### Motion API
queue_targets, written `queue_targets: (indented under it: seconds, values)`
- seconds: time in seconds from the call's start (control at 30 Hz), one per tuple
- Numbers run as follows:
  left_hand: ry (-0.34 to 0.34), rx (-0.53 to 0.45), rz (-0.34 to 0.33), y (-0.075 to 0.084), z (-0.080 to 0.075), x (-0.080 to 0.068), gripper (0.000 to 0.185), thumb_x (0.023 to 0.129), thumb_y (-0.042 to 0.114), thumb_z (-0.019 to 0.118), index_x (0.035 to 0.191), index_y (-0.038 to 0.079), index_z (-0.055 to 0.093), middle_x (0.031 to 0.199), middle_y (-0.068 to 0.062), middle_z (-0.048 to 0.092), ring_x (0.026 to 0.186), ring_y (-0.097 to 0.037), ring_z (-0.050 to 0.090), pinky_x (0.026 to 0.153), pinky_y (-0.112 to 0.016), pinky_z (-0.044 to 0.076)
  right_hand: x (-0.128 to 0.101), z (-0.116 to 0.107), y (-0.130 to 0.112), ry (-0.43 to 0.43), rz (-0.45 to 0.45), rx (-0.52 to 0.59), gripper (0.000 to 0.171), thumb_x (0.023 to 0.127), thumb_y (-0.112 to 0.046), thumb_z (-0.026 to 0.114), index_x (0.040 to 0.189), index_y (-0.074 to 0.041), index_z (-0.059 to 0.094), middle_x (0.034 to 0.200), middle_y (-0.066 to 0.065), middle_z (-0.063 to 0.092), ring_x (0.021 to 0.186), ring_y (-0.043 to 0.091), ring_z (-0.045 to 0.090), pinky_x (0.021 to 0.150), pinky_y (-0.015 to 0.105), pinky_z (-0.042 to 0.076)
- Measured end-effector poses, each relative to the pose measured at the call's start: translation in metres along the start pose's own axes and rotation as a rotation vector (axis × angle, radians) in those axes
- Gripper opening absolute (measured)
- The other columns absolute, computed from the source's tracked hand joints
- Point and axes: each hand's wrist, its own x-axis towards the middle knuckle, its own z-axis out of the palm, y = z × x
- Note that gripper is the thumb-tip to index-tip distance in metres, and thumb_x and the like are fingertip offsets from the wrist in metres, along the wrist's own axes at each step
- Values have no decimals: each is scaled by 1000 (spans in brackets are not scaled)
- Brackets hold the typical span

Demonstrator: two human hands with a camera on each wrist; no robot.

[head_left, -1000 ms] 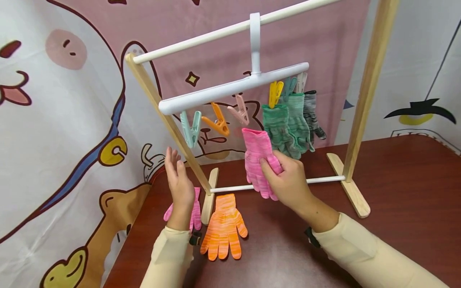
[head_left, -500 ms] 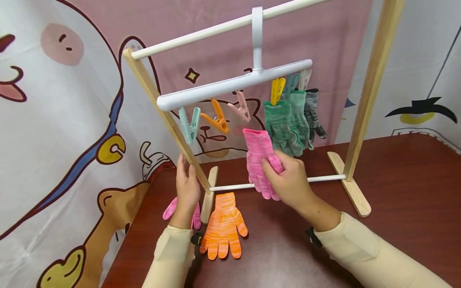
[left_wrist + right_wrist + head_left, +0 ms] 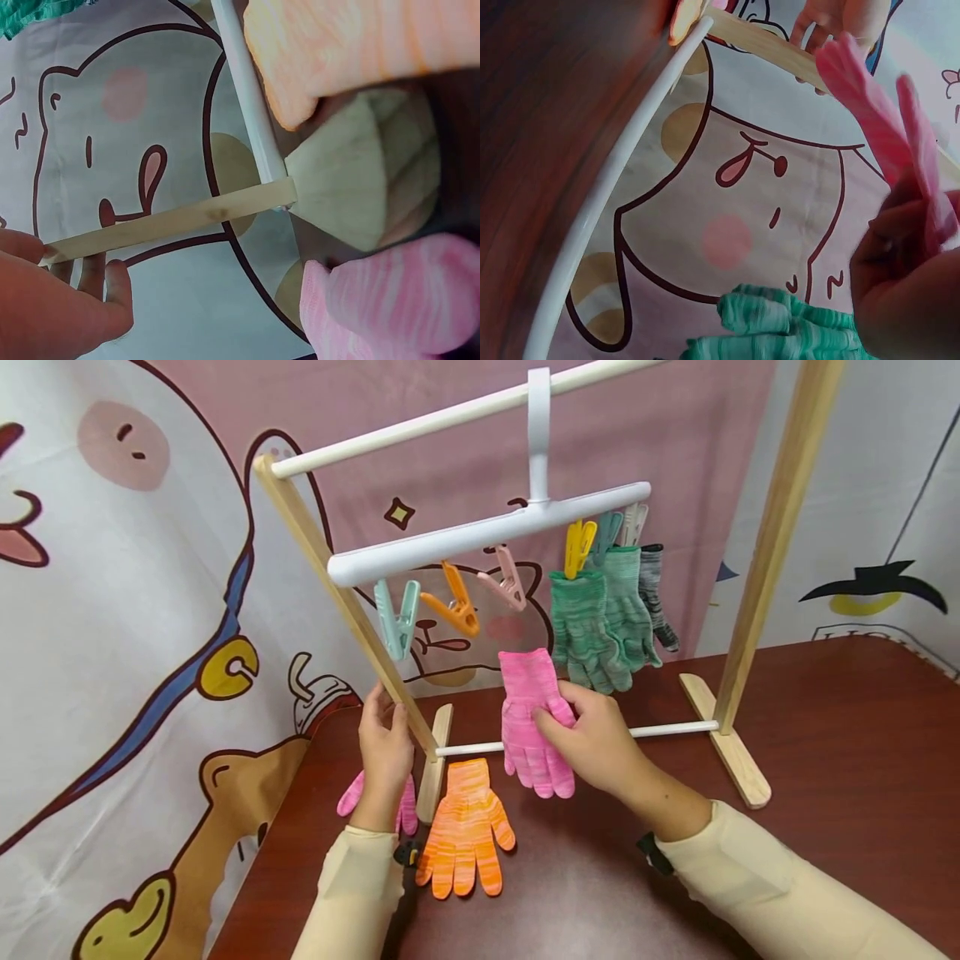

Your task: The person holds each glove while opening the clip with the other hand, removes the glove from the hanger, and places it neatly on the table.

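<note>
In the head view my right hand (image 3: 600, 739) pinches a pink knit glove (image 3: 529, 693) by its side, cuff up, below the pink clothespin (image 3: 506, 581). My left hand (image 3: 386, 747) holds the left wooden post (image 3: 341, 597) of the rack, fingers behind it in the left wrist view. A white hanger (image 3: 487, 531) hangs from the rack's top bar. The orange clothespin (image 3: 456, 603) and mint clothespin (image 3: 397, 618) on it hold nothing. A yellow clothespin (image 3: 579, 550) grips a green glove (image 3: 581, 627); a paler green glove (image 3: 626, 602) and a grey-black glove (image 3: 656, 593) hang beyond.
An orange glove (image 3: 467, 827) lies flat on the brown table (image 3: 600, 893). Another pink glove (image 3: 407, 806) lies partly hidden behind the left wrist. The rack's white lower bar (image 3: 671, 729) joins two wooden feet. A cartoon cloth (image 3: 172, 568) covers the wall behind.
The left hand has moved right and taken hold of the rack's post. The pink glove has dropped slightly and turned its flat face more toward the head camera.
</note>
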Motion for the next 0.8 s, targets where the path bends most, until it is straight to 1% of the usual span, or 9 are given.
queue_targets:
  seconds: [0.1, 0.2, 0.33, 0.43, 0.5, 0.63, 0.8]
  values:
    - [5, 5, -7, -1, 1, 1, 45, 103, 2, 48, 147, 5, 43, 136, -18, 57, 125, -31, 56, 104, -48, 48, 0, -1, 4, -69, 52, 22, 17, 91, -14, 71, 106, -7, 72, 89, 7, 74, 80, 18, 64, 67, 26, 55]
    - [13, 8, -11, -1, 1, 1, 44, 102, 1, 49, 146, 4, 45, 136, -18, 57, 123, -31, 56, 102, -44, 49, -2, -1, 8, -140, 92, 54, 20, 91, -14, 71, 109, -5, 71, 90, 8, 74, 76, 16, 65, 66, 27, 56]
    - [18, 11, -17, 0, -1, 0, 43, 102, 2, 50, 145, 3, 45, 137, -18, 57, 123, -31, 56, 102, -41, 49, -5, -1, 14, -227, 119, 85, 23, 91, -12, 70, 111, -2, 69, 90, 10, 73, 71, 12, 63, 64, 26, 56]
    - [12, 2, -23, 0, -3, 0, 43, 103, 3, 50, 145, 3, 45, 138, -18, 57, 125, -30, 55, 104, -44, 48, -6, -1, 19, -285, 121, 86, 23, 91, -12, 69, 111, -1, 69, 92, 9, 73, 74, 11, 62, 67, 26, 55]
    - [4, -6, -34, 0, -3, 1, 43, 103, 4, 50, 146, 5, 45, 138, -17, 57, 125, -29, 55, 106, -45, 47, -7, -1, 21, -322, 125, 89, 21, 91, -12, 69, 109, -1, 69, 91, 8, 72, 75, 11, 62, 68, 25, 55]
    - [-3, -14, -49, -1, -3, 2, 43, 103, 5, 50, 146, 7, 46, 138, -16, 57, 126, -30, 54, 107, -47, 46, -9, 1, 26, -407, 134, 123, 22, 90, -12, 69, 109, 0, 68, 91, 8, 70, 76, 12, 61, 70, 26, 55]
    - [-2, -28, -56, 0, -3, 1, 43, 103, 6, 50, 146, 7, 46, 137, -16, 56, 125, -30, 54, 107, -47, 46, -12, 5, 32, -502, 174, 153, 30, 91, -11, 67, 117, 3, 65, 100, 10, 71, 85, 16, 62, 78, 27, 55]
